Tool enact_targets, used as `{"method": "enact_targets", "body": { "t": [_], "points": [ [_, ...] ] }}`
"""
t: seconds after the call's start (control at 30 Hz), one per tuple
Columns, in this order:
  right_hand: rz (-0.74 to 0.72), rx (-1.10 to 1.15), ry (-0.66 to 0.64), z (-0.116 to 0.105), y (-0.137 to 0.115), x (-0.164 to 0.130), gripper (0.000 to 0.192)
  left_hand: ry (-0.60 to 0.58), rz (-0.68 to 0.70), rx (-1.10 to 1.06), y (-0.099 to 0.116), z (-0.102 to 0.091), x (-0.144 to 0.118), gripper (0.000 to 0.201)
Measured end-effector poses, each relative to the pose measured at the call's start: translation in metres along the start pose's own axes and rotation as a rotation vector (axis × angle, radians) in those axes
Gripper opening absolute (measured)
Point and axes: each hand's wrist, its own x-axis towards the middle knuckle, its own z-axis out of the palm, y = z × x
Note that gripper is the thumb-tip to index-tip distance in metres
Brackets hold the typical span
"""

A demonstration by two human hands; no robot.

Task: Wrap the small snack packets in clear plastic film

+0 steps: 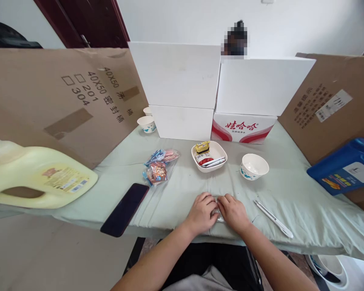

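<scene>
My left hand [202, 213] and my right hand [233, 212] rest close together on the pale green cloth [291, 190] near the table's front edge. Both pinch a small clear plastic wrapper [217, 208] that lies between them; most of it is hidden by my fingers. Beyond my hands stands a white square dish [220, 151] holding a yellow packet [202, 147], a red-and-white packet and a white utensil. A white paper bowl [254, 166] with blue print stands to the dish's right.
A clear bag of snack packets [158, 165] and a dark phone [125, 209] lie left. A wrapped white utensil [273, 218] lies right. A yellow jug [36, 178], a blue jug [346, 167], cardboard sheets, white boxes and two paper cups [147, 123] ring the table.
</scene>
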Motion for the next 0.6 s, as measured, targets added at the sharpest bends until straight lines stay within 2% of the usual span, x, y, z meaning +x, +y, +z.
{"method": "enact_targets", "body": {
  "t": [0.13,0.3,0.37,0.43,0.5,0.6],
  "points": [
    [0.092,-0.046,0.065,-0.002,0.007,-0.002,0.016,-0.026,-0.084,0.013,0.003,-0.001,0.003,0.027],
    [0.193,-0.085,0.166,-0.021,0.024,-0.006,0.016,-0.033,-0.107,-0.016,0.004,-0.005,0.004,0.029],
    [0.093,-0.016,0.166,-0.029,0.023,-0.009,0.016,-0.034,-0.108,-0.025,0.003,-0.004,0.004,0.029],
    [-0.090,0.103,0.100,-0.032,0.015,-0.012,0.019,-0.028,-0.100,-0.034,0.001,-0.003,0.003,0.028],
    [-0.206,0.193,0.026,-0.030,0.004,-0.014,0.022,0.000,-0.085,-0.043,-0.002,-0.002,0.001,0.023],
    [-0.179,0.198,-0.022,-0.020,-0.010,-0.018,0.022,0.089,-0.087,-0.060,-0.006,0.001,-0.002,0.027]
  ]
}}
